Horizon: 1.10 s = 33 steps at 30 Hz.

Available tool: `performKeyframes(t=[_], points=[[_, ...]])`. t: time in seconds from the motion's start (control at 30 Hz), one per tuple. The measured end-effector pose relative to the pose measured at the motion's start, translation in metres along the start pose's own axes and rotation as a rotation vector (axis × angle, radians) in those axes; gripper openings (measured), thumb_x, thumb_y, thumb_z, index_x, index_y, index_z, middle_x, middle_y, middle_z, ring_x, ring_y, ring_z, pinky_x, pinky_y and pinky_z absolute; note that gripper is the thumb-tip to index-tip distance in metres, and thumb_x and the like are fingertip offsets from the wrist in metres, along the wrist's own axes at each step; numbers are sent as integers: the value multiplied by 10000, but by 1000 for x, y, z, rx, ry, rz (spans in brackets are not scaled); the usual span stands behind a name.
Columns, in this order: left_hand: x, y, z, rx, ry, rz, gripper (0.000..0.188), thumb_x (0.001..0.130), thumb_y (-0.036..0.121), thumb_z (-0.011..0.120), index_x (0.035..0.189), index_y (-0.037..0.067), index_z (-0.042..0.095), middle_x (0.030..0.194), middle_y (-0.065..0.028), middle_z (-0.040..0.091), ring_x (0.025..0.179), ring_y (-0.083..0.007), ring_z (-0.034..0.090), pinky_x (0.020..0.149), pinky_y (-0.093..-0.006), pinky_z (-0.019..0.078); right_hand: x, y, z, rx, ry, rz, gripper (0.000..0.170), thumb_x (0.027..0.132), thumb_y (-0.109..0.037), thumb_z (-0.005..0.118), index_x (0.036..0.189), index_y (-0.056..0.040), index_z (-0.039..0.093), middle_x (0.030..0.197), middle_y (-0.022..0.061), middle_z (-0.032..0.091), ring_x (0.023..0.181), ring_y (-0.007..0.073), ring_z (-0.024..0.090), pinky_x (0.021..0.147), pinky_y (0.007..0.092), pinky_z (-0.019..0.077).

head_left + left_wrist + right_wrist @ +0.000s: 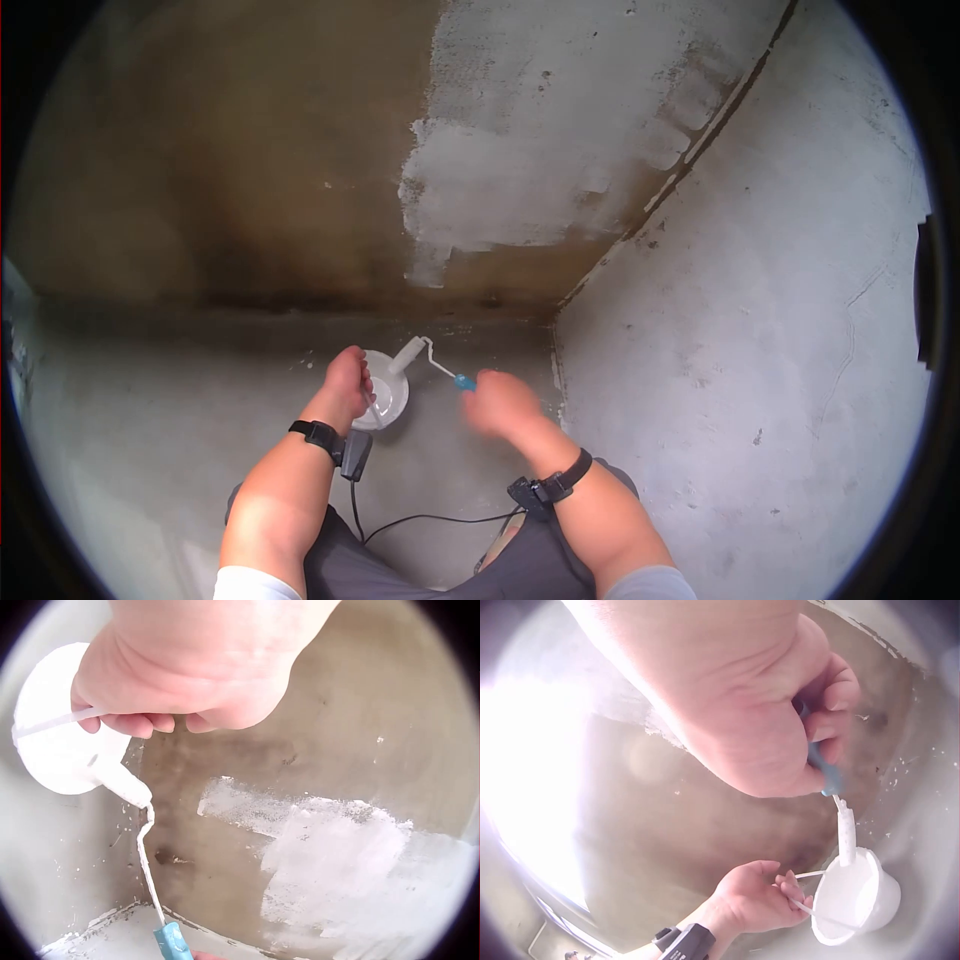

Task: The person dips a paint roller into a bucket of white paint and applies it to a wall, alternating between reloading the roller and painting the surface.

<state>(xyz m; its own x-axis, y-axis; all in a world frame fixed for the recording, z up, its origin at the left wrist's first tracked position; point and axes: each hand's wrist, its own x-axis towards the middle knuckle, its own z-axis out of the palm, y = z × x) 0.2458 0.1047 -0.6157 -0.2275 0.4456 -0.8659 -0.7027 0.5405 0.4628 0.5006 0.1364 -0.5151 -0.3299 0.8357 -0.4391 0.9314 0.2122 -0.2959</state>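
Observation:
My left hand (350, 382) grips the thin white handle of a small white bucket (889, 900), with its fingers curled round the handle (56, 723). White paint (379, 398) shows inside the bucket. My right hand (503, 404) holds a paint roller by its blue grip (465, 382); the fingers are wrapped round it. The white roller sleeve (407, 354) overlaps the bucket's rim, its lower end at the opening. A bent, paint-coated rod (147, 855) joins the sleeve to the grip.
Ahead stands a brown wall (230, 150) with a white painted patch (520, 150) on its right part. A grey-white wall (770, 280) meets it at the right corner. White specks dot the grey floor (180, 420). A black cable (430, 517) runs between the wrist cameras.

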Motion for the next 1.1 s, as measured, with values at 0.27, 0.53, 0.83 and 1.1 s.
performKeyframes(t=[0.27,0.53,0.83,1.1], points=[[-10,14,-3,-18,-3,37,214,921,345,544,900,132,535,715,23,481,624,-133,422,728,-372,388,1,-5,9,95,72,-70,305,933,-299,589,1021,-19,669,957,199,709,927,400,677,803,491,539],[-19,13,2,-4,-109,26,281,907,394,554,942,115,544,709,30,483,627,-134,427,730,-360,385,-9,-22,22,-46,-40,-140,271,923,-293,609,1060,-70,678,982,178,711,936,380,676,802,477,540],[-30,15,11,-32,-155,15,264,885,400,556,876,138,527,701,28,483,624,-139,432,773,-374,400,-5,-18,34,-87,106,-222,199,905,-229,600,959,-42,637,941,184,701,882,391,677,734,494,537],[-34,26,11,-154,-201,-32,299,892,410,531,894,113,505,743,22,487,660,-147,458,859,-406,399,-4,-20,38,-63,192,-266,182,897,-210,611,957,-37,615,933,181,689,867,396,673,730,496,536]])
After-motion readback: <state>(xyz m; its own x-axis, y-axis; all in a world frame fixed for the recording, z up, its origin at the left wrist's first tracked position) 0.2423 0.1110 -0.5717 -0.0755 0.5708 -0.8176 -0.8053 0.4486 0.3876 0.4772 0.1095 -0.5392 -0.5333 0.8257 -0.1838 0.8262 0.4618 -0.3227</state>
